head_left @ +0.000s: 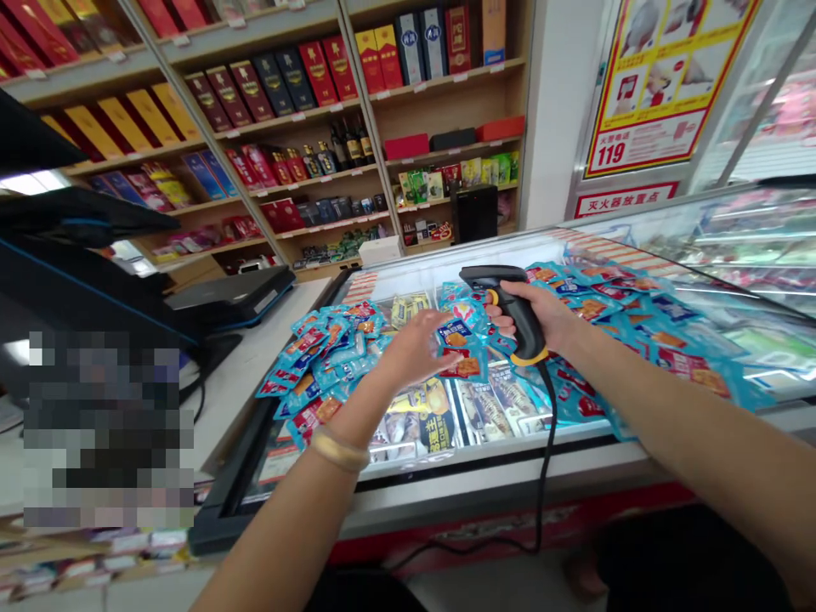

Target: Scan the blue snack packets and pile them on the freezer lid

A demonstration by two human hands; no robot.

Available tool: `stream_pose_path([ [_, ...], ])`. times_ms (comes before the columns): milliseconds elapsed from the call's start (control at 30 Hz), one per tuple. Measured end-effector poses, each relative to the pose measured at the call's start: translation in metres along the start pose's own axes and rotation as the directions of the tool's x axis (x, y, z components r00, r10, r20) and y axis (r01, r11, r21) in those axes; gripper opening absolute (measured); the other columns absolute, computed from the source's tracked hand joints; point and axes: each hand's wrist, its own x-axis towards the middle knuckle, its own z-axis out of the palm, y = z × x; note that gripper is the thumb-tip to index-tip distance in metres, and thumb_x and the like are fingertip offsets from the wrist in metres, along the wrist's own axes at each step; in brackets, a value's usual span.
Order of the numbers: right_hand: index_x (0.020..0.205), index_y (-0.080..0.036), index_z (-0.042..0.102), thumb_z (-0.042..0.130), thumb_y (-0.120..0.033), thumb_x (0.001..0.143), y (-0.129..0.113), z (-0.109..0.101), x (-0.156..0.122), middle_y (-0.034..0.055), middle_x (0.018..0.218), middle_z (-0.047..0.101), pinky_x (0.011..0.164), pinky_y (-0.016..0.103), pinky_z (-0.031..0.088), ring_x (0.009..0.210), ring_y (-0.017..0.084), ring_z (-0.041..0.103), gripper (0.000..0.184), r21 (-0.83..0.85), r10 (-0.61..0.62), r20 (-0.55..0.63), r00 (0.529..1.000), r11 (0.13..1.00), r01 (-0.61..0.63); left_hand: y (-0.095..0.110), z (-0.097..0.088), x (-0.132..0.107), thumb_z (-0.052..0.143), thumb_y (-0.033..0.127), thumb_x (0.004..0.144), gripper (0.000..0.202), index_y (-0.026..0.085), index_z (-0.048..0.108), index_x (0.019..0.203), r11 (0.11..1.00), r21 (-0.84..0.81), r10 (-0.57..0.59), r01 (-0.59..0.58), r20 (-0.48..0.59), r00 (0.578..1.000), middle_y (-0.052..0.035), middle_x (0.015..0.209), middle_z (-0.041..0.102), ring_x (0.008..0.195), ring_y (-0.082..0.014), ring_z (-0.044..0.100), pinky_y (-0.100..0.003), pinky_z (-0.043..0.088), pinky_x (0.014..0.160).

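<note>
My right hand [526, 310] is wrapped round the grip of a black and yellow barcode scanner [528, 327], which it holds above the glass-topped chest freezer. Beside it on the left, my left hand [417, 344] has its thumb and fingers spread apart. A blue snack packet [462, 353] lies at those fingertips, and the thumb overlaps its edge. Left of that hand is a heap of blue snack packets [319, 361]. A larger spread of similar packets [643, 319] covers the freezer top to the right.
A cable [548, 450] hangs from the scanner over the front edge of the chest freezer [446, 484]. On the left, a dark checkout terminal [95, 280] stands on a white counter [246, 382]. Shelves [280, 119] with boxes and bottles line the back.
</note>
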Motion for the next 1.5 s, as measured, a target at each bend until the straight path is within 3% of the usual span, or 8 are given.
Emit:
stream_pose_path([
  [200,0.084,-0.017,0.056,0.060,-0.031,0.087,0.012,-0.010,0.001,-0.0004,0.064,0.053,0.042,0.019,0.042,0.047,0.009,0.045,0.015,0.080,0.008,-0.007,1.000,0.997,-0.008,0.011,0.032,0.005,0.075,0.033,0.067,0.072,0.021,0.057,0.135,0.994,-0.040,0.110,-0.103,0.245,0.963,-0.0163,0.145,0.052,0.135,-0.0361,0.046,-0.053,0.036,0.114],
  [500,0.081,-0.017,0.058,0.061,-0.032,0.087,0.013,-0.007,0.001,0.0010,0.067,0.055,0.043,0.020,0.044,0.049,0.010,0.045,0.017,0.038,0.036,0.041,0.999,0.999,-0.037,0.009,0.027,-0.007,0.066,0.016,0.069,0.077,0.023,0.047,0.143,0.983,-0.128,0.152,-0.132,0.159,0.976,-0.0132,0.143,0.056,0.131,-0.0313,0.052,-0.051,0.040,0.113],
  [700,0.083,-0.017,0.057,0.061,-0.032,0.086,0.013,-0.006,-0.002,0.0002,0.066,0.053,0.043,0.021,0.042,0.048,0.010,0.044,0.016,0.038,-0.009,0.026,1.000,0.999,0.008,0.014,0.026,-0.005,0.071,0.022,0.065,0.073,0.021,0.054,0.137,0.946,-0.325,-0.040,0.012,-0.077,0.996,-0.0142,0.132,0.063,0.122,-0.0315,0.059,-0.050,0.044,0.108],
  [767,0.084,-0.017,0.057,0.062,-0.032,0.085,0.013,-0.006,-0.002,0.0001,0.066,0.053,0.043,0.021,0.042,0.049,0.010,0.044,0.016,0.024,-0.016,0.025,1.000,1.000,0.015,0.013,0.023,-0.003,0.072,0.029,0.067,0.071,0.021,0.054,0.135,0.816,-0.566,-0.223,0.118,-0.120,0.967,-0.0140,0.127,0.066,0.118,-0.0301,0.062,-0.050,0.048,0.104],
  [867,0.085,-0.017,0.058,0.063,-0.033,0.085,0.014,-0.007,-0.003,0.0003,0.067,0.054,0.044,0.021,0.042,0.050,0.009,0.044,0.017,-0.001,-0.017,0.036,0.999,1.000,0.017,0.012,0.019,0.001,0.063,0.045,0.075,0.056,0.021,0.058,0.126,0.363,-0.905,-0.471,0.223,0.029,0.882,-0.0133,0.123,0.069,0.113,-0.0309,0.067,-0.051,0.055,0.093],
  [1000,0.085,-0.016,0.058,0.064,-0.035,0.084,0.017,-0.007,-0.003,0.0012,0.068,0.054,0.045,0.021,0.043,0.051,0.010,0.045,0.020,-0.031,0.025,0.075,0.997,0.999,-0.023,0.012,0.018,0.002,0.058,0.048,0.080,0.039,0.018,0.064,0.104,-0.060,-0.970,-0.479,0.235,0.234,0.846,-0.0150,0.114,0.072,0.110,-0.0331,0.069,-0.052,0.055,0.093],
  [1167,0.087,-0.016,0.060,0.066,-0.036,0.084,0.020,-0.006,-0.004,0.0013,0.068,0.055,0.045,0.020,0.042,0.051,0.009,0.045,0.022,-0.057,0.063,0.127,0.990,0.997,-0.057,0.016,0.024,0.002,0.073,0.022,0.072,0.028,0.017,0.062,0.097,0.006,-0.977,-0.527,0.213,0.178,0.831,-0.0079,0.097,0.075,0.104,-0.0287,0.072,-0.056,0.051,0.099],
  [1500,0.083,-0.014,0.060,0.069,-0.037,0.083,0.020,-0.004,-0.006,0.0015,0.069,0.057,0.044,0.019,0.043,0.050,0.008,0.048,0.024,-0.101,0.101,0.140,0.985,0.991,-0.087,0.007,0.035,0.001,0.079,0.034,0.073,0.031,0.017,0.065,0.096,0.113,-0.974,-0.488,0.198,0.119,0.864,-0.0065,0.093,0.075,0.103,-0.0264,0.072,-0.058,0.051,0.099],
])
